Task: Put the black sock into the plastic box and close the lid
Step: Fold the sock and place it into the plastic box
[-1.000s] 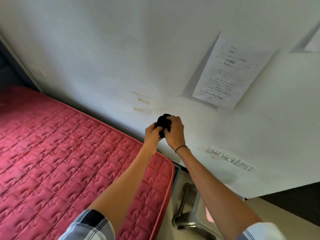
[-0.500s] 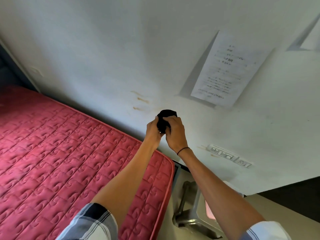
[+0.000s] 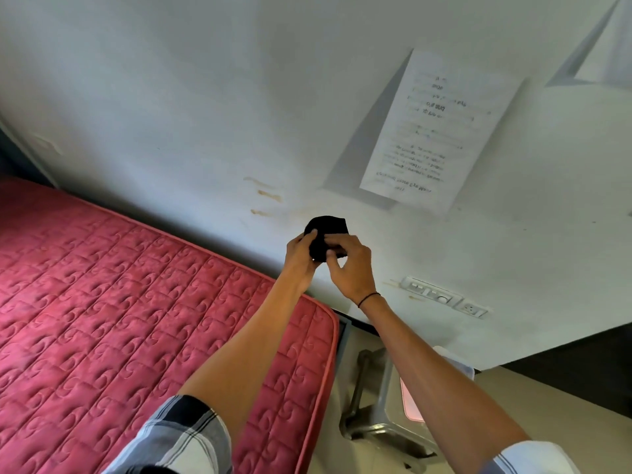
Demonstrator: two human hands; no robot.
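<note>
A: Left hand [image 3: 301,256] and right hand [image 3: 349,265], raised together before the white wall [image 3: 171,97], both pinch the black sock [image 3: 325,234].

B: Orientation of the sock?

A: Bunched into a lump; its long axis cannot be told. The upper part rises above the fingertips.

B: Hidden parts?

A: The plastic box [image 3: 458,364] is largely covered by the right forearm, atop a metal stool [image 3: 372,405] beside the red mattress [image 3: 119,319]. The wall notice [image 3: 437,131] is illegible.

B: Change from the earlier frame?

A: More of the sock shows above the hands; they remain at the same place.
</note>
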